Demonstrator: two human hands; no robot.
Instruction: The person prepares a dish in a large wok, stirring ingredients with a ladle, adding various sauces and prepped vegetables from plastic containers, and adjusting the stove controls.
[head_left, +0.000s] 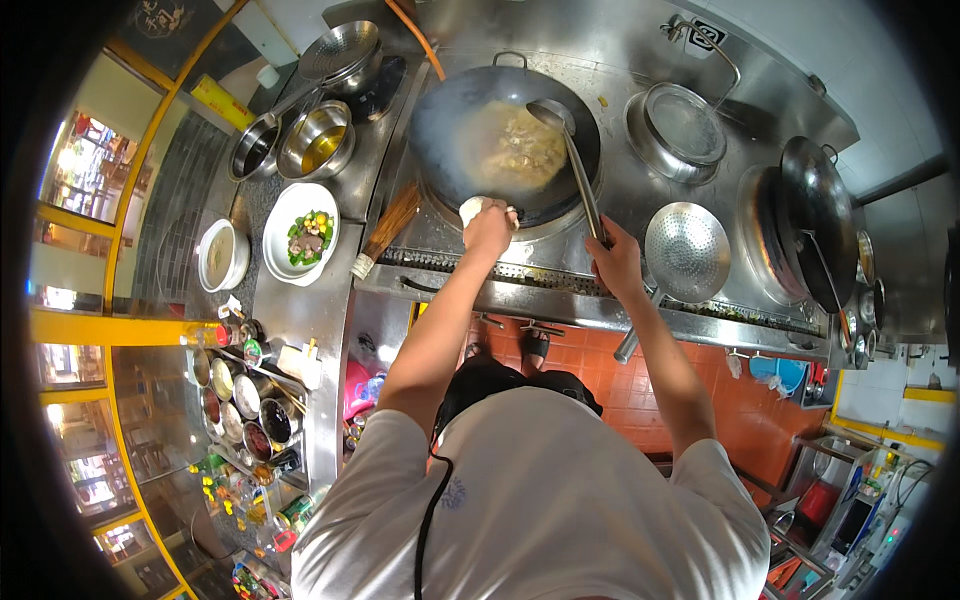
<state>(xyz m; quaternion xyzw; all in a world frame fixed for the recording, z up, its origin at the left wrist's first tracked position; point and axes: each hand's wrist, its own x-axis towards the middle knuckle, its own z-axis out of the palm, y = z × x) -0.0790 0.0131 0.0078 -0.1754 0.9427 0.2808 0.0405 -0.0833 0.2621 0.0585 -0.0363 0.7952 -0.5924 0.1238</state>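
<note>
A large dark wok (442, 142) sits on the steel range, steam rising from the pale yellowish liquid and food pieces (525, 150) inside. My left hand (490, 229) grips a bunched white cloth (471, 211) at the wok's near rim. In my right hand (617, 255) is the handle of a steel ladle (583, 176), whose bowl rests over the food at the wok's right side. Left of the wok, a bamboo wok brush (390, 225) lies near the range's edge. A perforated steel skimmer (687, 251) lies right of my right hand.
On the left counter are a white bowl (271, 259) of chopped green vegetables and meat, a white tub (240, 255), a steel bowl of yellow oil (324, 150) and several seasoning pots (246, 396). A lidded round pot (686, 135) and a tilted second wok (817, 217) stand at right.
</note>
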